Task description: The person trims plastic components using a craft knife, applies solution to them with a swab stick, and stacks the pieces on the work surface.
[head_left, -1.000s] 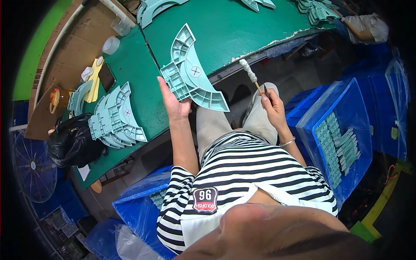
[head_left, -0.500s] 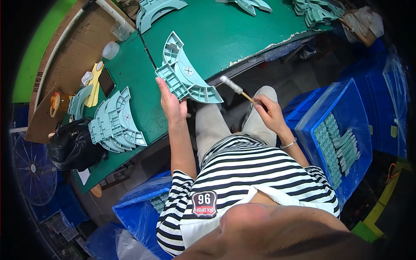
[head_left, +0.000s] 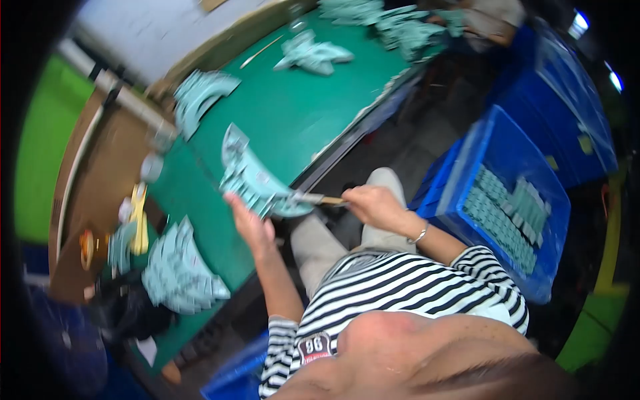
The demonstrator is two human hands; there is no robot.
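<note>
In my left hand point(head_left: 252, 223) is a curved pale-green plastic part point(head_left: 257, 180), held by its lower left edge above the green table's near edge. My right hand point(head_left: 373, 205) is closed around a wooden stick point(head_left: 330, 200) with a white wrapped tip. That tip is at the part's lower right end; blur hides whether they touch. A stack of similar curved parts point(head_left: 181, 270) lies on the table to the left of my left hand.
More green parts lie on the green table point(head_left: 280, 127), including a pile point(head_left: 313, 55) at its far side. A blue bin point(head_left: 493, 133) of small green pieces stands at the right. Another person's arm point(head_left: 470, 23) shows at the far right end. A black bag point(head_left: 123, 307) sits at the left.
The view has swung, showing more of the table's far side. The stick's white tip has moved leftward to the part's lower right end. Both hands keep their hold.
</note>
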